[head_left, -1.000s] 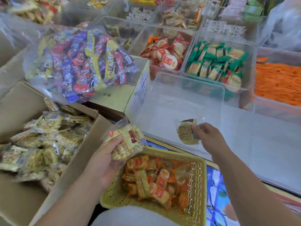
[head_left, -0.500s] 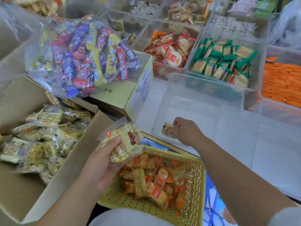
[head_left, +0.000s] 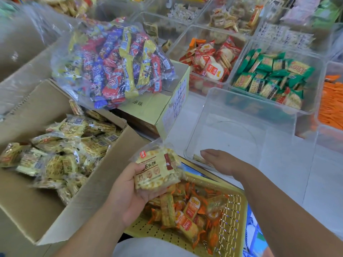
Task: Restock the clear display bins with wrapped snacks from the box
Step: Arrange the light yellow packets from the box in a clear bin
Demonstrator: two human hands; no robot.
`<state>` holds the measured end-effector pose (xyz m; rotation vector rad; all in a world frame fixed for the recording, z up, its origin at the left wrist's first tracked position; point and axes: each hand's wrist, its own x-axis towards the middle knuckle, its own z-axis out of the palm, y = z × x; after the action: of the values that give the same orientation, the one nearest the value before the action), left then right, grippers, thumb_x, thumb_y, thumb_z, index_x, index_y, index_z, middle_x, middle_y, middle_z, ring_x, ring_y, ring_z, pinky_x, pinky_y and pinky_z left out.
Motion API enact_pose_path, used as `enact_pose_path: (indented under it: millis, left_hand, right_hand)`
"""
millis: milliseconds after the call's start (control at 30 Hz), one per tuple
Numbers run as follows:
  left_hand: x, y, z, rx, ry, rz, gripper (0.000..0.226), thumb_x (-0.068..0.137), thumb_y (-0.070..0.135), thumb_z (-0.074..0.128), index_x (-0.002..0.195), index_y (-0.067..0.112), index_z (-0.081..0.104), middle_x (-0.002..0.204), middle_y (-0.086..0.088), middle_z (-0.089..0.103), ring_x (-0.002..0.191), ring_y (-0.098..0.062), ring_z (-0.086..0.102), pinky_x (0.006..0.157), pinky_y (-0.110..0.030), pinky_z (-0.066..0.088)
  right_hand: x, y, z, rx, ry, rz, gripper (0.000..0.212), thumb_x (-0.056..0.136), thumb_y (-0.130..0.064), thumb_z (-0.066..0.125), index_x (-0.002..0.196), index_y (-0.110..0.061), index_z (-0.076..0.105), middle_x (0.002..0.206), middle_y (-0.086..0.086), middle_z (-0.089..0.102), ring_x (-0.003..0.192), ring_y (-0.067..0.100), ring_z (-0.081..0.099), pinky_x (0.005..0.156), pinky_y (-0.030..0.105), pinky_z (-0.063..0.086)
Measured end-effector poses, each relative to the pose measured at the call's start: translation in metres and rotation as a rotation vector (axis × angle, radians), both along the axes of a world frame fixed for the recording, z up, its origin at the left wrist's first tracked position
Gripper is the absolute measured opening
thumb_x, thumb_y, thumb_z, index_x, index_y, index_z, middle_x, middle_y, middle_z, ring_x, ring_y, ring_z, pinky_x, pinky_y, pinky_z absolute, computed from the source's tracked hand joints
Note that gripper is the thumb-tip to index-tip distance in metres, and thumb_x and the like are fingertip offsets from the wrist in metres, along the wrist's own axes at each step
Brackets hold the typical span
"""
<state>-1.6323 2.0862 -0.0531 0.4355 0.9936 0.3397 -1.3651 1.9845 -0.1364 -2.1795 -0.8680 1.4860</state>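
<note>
Box (head_left: 27, 210) far left, loaded with wrapped snacks (head_left: 61, 151). Left grip (head_left: 130, 193) is curled round a small stack of packets (head_left: 157, 169), above the yellow basket (head_left: 235, 219). Clear bin (head_left: 250, 112) lies right and slightly forward of the stack. Right grip (head_left: 222, 162) is nearer it: fingers straight, holding nothing, over the bin's near-left corner. One packet (head_left: 199, 158) lies on the bin floor by its fingertips. Likely next: the stack goes right, short hop.
</note>
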Motion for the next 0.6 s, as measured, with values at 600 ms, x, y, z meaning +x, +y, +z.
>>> enact_pose_path:
  millis: [600]
  left_hand:
    - [0.051,-0.019,0.025,0.733,0.147,-0.323,0.056,0.061,0.034,0.097,0.111,0.037,0.072,0.107,-0.003,0.078,0.095,-0.023,0.076,0.071,-0.032,0.062]
  right_hand:
    - [-0.081,-0.033,0.099,0.394,0.492,-0.602,0.055,0.088,-0.064,0.061,0.137,-0.041,0.05,0.123,-0.01,0.064,0.106,0.009,0.068,0.068,0.04,0.063]
